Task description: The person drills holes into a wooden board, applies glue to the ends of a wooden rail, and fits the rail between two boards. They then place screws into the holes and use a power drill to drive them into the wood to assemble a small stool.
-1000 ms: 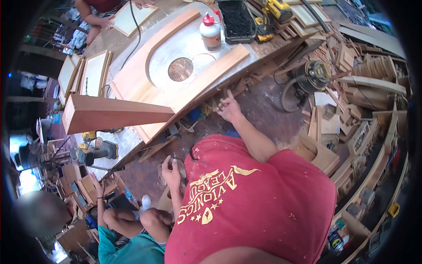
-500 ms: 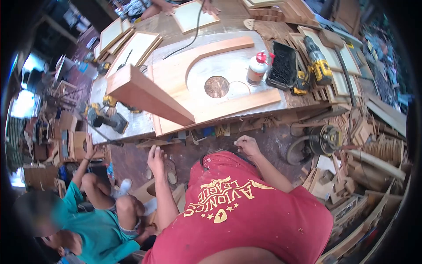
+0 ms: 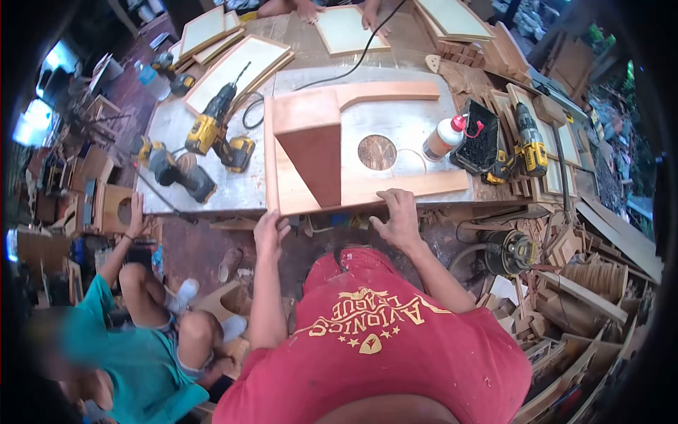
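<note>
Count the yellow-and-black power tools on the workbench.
4: a yellow drill with a bit left of the wooden frame, a darker tool beside it, two drills by the black tray; more may be hidden.

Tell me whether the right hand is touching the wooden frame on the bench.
Touching. The head view shows the right hand with fingers over the near edge of the wooden frame, no gap.

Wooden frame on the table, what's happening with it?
A person in a red shirt has both hands at the frame's near edge: the left hand at its corner, the right hand resting on the front rail. A wooden block stands on the frame. Drills and a glue bottle are on the table. Another person in teal sits on the floor.
</note>
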### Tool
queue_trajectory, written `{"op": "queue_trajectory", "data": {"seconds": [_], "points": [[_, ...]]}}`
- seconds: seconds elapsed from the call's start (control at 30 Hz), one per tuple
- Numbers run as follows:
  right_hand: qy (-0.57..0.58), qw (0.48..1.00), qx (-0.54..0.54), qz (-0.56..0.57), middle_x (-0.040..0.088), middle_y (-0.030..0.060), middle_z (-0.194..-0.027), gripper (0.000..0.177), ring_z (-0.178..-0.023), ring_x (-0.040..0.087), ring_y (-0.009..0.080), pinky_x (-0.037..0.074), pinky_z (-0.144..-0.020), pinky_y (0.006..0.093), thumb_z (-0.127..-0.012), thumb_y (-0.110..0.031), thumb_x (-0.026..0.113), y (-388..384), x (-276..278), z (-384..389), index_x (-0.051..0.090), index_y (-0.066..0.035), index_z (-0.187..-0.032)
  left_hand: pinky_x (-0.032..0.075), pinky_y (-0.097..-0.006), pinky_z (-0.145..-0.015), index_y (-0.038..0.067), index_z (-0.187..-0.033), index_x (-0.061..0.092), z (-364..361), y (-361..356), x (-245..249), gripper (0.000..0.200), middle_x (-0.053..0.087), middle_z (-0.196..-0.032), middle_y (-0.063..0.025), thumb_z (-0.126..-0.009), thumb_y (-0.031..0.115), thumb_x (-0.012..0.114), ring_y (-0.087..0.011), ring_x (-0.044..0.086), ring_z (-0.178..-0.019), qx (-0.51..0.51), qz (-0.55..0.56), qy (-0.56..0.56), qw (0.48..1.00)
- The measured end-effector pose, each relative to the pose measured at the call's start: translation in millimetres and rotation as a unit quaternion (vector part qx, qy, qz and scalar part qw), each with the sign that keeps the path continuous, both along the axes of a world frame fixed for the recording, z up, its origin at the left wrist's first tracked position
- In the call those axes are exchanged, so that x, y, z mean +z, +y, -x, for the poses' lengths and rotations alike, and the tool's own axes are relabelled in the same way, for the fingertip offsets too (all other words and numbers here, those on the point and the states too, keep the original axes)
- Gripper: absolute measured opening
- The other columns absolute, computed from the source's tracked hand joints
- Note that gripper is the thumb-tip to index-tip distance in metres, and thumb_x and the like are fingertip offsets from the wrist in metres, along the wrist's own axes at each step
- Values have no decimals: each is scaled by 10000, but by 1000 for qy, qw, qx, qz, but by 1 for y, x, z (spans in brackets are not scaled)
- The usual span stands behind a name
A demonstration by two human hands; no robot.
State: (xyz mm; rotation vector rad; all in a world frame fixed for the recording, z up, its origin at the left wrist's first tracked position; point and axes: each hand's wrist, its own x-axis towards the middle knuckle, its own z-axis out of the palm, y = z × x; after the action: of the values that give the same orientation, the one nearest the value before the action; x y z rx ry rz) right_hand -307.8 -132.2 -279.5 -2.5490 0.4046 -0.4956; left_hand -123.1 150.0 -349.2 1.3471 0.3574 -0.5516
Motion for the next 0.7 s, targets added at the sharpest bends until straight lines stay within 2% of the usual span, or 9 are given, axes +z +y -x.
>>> {"op": "queue_trajectory", "data": {"seconds": [0.03, 0.07, 0.13, 0.2, 0.33, 0.37, 0.43, 0.53, 0.7], "points": [[8, 999, 15, 33, 544, 164, -1235, 713, -1178, 490, 362, 393, -1021, 486, -663, -188, 839, 3, 3, -11, 554, -49, -1301, 568, -415, -890, -51, -1343, 528, -3, -2, -3, 497, 613, -1231, -153, -966, 248, 653, -328, 640, -1127, -23, -9, -4, 1000], [17, 997, 22, 66, 535, 170, -1244, 753, -1181, 487, 362, 385, -1026, 494, -666, -198, 838, 6, 7, -22, 527, -49, -1335, 602, -356, -786, -66, -1289, 557, -6, -6, 1, 451, 642, -1153, -146, -968, 234, 660, -280, 690, -990, -9, -27, -8, 1000], [50, 990, 40, 124, 511, 184, -1264, 870, -1202, 472, 366, 353, -1047, 515, -665, -226, 831, 7, 6, -39, 440, -55, -1423, 617, -295, -695, -64, -1166, 615, -11, -2, 2, 382, 660, -1003, -119, -956, 246, 691, -197, 695, -833, -40, -66, -23, 997], [93, 984, 53, 142, 520, 174, -1258, 881, -1189, 494, 353, 364, -1033, 503, -646, -213, 835, 9, 3, -53, 452, -62, -1425, 596, -261, -593, -46, -1082, 627, -8, -2, 6, 336, 612, -847, -46, -939, 245, 717, -114, 614, -676, -47, -71, -26, 996], [145, 973, 44, 176, 550, 161, -1204, 884, -1143, 531, 348, 371, -1008, 502, -636, -212, 837, 2, -17, -71, 460, -83, -1425, 566, -237, -510, -73, -1071, 640, 2, -3, 21, 323, 624, -775, -44, -903, 173, 767, -78, 563, -606, -36, -68, -49, 996], [121, 973, 37, 194, 573, 156, -1145, 848, -1119, 547, 339, 374, -995, 495, -637, -197, 827, 1, -20, -70, 482, -103, -1406, 567, -240, -518, -72, -1065, 635, 7, -4, 33, 333, 631, -770, -42, -895, 176, 777, -75, 564, -602, -40, -78, -52, 995], [119, 974, 44, 189, 592, 162, -1167, 793, -1155, 546, 340, 367, -1023, 494, -632, -181, 815, -6, -31, -66, 523, -108, -1365, 568, -244, -521, -71, -1065, 627, 14, 0, 43, 337, 649, -778, -51, -888, 170, 784, -75, 565, -594, -45, -46, -68, 996], [93, 983, 26, 157, 594, 180, -1220, 732, -1202, 533, 372, 378, -1043, 507, -642, -170, 797, 4, 9, -63, 554, -85, -1327, 529, -221, -517, -68, -1086, 612, 20, 3, 59, 357, 698, -828, -82, -883, 165, 790, -75, 604, -631, -61, -49, -94, 992], [37, 983, 19, 178, 582, 194, -1338, 840, -1181, 568, 412, 442, -1007, 509, -688, -180, 802, -4, 8, -55, 470, -51, -1448, 508, -213, -509, -46, -1042, 575, 20, -5, 96, 316, 712, -846, -96, -889, 150, 772, -69, 611, -627, -68, -38, -186, 980]]}}
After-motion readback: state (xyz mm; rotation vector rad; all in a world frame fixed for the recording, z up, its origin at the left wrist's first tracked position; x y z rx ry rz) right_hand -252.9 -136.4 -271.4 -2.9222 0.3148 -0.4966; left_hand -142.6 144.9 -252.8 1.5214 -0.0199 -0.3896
